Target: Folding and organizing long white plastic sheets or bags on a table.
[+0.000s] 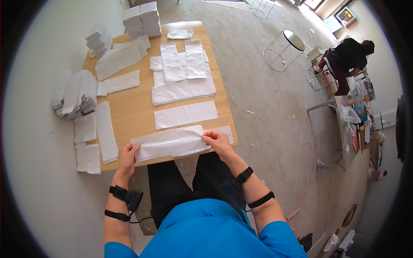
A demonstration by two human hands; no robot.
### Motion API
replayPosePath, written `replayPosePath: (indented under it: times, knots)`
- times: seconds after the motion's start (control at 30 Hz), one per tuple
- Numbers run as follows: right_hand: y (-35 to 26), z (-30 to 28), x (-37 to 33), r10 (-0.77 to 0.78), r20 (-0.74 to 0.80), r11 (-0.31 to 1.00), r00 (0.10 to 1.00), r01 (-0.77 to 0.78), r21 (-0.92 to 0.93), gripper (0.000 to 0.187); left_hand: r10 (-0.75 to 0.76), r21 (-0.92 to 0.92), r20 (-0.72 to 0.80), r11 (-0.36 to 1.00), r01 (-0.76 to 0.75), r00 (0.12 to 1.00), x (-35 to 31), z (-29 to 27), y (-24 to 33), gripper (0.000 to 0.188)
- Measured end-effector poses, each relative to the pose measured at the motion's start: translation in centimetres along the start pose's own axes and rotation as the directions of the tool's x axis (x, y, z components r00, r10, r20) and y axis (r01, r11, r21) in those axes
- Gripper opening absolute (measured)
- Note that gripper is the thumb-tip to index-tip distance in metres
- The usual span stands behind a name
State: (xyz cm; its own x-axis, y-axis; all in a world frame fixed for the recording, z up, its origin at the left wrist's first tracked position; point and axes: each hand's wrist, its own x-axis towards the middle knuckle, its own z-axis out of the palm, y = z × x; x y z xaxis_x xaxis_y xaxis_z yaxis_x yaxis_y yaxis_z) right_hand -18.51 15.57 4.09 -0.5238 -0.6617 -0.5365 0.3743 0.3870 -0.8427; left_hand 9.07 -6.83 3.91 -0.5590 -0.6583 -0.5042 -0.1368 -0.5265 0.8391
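Note:
A long white plastic bag [170,143] lies across the near edge of the wooden table [133,109]. My left hand [127,155] pinches its left end at the table's front edge. At the bag's right end, my right hand [218,142] grips the material between thumb and fingers. A narrower white sheet [225,131] sticks out from under the bag by my right hand. Another flat white bag [186,114] lies just beyond.
More white bags [183,89] lie flat mid-table, with smaller ones [172,62] further back. Stacks of folded white pieces [76,93] sit along the left edge, and piles [142,19] at the far end. A wire-frame stool [284,49] stands on the floor to the right, and another person [350,53] sits beyond it.

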Motion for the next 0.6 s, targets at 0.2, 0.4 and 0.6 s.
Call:
replayPosePath:
  times: [0.2, 0.4, 0.6]
  knots:
    - [1.7, 0.6, 1.2, -0.186, -0.127, 0.94, 0.974, 0.139, -0.311, 0.017, 0.009, 0.077, -0.043, 0.997, -0.005, 0.999, 1.0, 0.1, -1.6, 0.027]
    - [1.8, 1.0, 1.1, -0.247, -0.148, 0.864, 0.958, 0.148, -0.482, 0.019, 0.027, 0.121, -0.067, 0.993, -0.019, 0.997, 1.5, -1.0, -2.9, 0.027]
    - [2.4, 0.7, 1.3, -0.268, -0.177, 0.863, 0.947, 0.154, -0.481, 0.021, 0.018, 0.161, -0.085, 0.987, -0.005, 0.996, 1.7, -0.6, -3.6, 0.027]
